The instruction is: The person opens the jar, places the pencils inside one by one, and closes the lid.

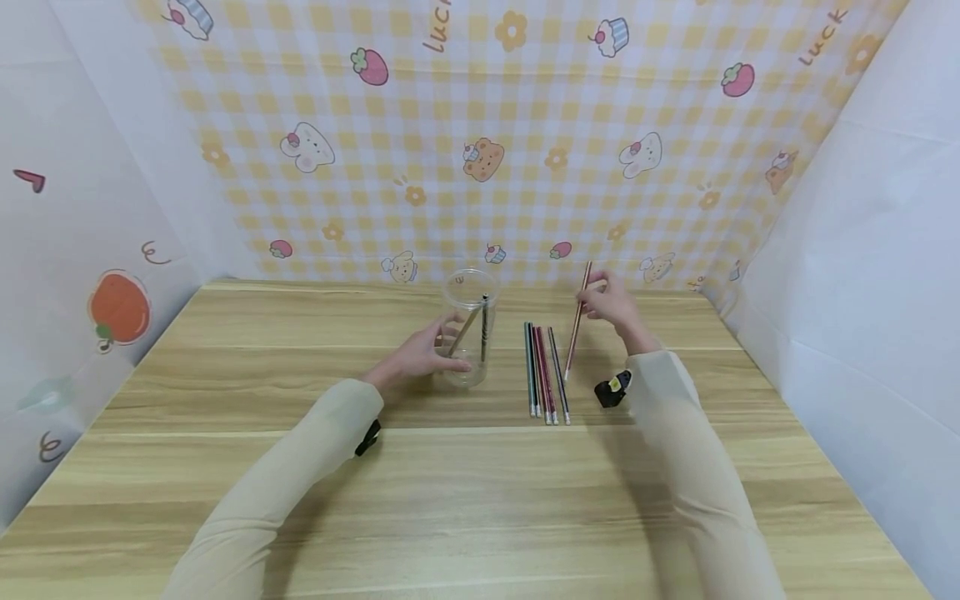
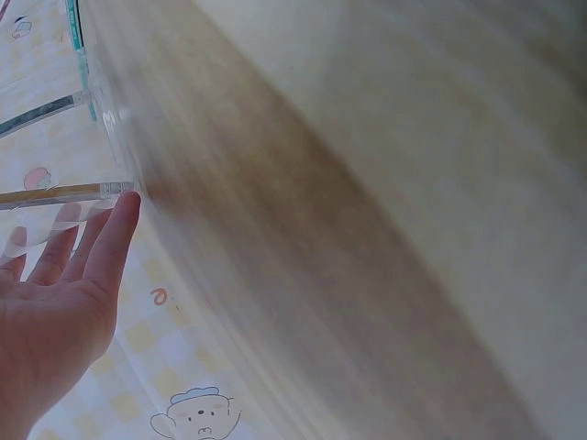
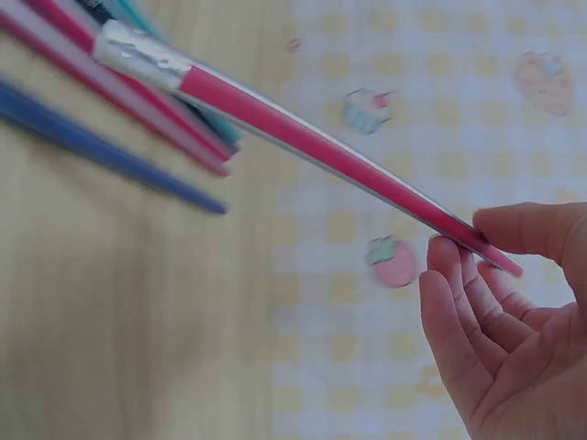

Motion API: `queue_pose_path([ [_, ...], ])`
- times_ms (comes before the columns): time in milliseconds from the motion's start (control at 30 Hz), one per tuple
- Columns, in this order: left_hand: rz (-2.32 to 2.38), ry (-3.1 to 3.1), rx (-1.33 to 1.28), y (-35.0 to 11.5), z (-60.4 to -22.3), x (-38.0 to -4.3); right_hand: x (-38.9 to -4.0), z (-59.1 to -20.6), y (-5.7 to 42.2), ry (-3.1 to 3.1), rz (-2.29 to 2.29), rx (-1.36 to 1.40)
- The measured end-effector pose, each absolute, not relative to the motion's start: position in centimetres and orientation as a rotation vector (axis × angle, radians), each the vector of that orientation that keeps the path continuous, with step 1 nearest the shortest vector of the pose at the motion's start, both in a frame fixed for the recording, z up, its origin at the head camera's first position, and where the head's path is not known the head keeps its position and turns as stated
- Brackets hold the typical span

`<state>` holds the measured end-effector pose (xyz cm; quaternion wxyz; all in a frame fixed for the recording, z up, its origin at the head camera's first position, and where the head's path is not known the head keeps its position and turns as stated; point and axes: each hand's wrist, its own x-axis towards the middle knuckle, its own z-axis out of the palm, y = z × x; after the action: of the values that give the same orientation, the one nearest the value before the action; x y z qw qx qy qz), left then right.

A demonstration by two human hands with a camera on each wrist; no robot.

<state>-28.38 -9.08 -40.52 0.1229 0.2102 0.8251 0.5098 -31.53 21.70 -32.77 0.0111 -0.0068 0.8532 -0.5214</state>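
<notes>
A clear plastic cup [image 1: 467, 375] stands on the table with two pencils leaning inside it, one gold-brown [image 2: 64, 194] and one dark [image 1: 484, 333]. My left hand [image 1: 427, 350] holds the cup low on its side, thumb across the front and fingers around the far side. To the right, my right hand [image 1: 609, 302] pinches a red pencil [image 3: 312, 147] near its upper end between thumb and fingertips. This pencil is tilted, its white eraser end down, close over the table. Several pencils [image 1: 542, 375] lie side by side between the cup and my right hand.
Among the lying pencils, a blue one [image 3: 110, 151] is slightly apart on the right. The wooden table [image 1: 465, 508] ends at a checked cloth backdrop [image 1: 525, 192] with printed cartoons. White cloth walls [image 1: 862, 250] flank both sides.
</notes>
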Motion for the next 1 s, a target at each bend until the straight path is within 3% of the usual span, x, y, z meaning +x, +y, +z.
queue_pose_path([
  [1000,1.506,2.389,0.609,-9.2,-40.7,-28.6,-27.3,-24.5,17.7,2.573,-2.495,-0.609],
])
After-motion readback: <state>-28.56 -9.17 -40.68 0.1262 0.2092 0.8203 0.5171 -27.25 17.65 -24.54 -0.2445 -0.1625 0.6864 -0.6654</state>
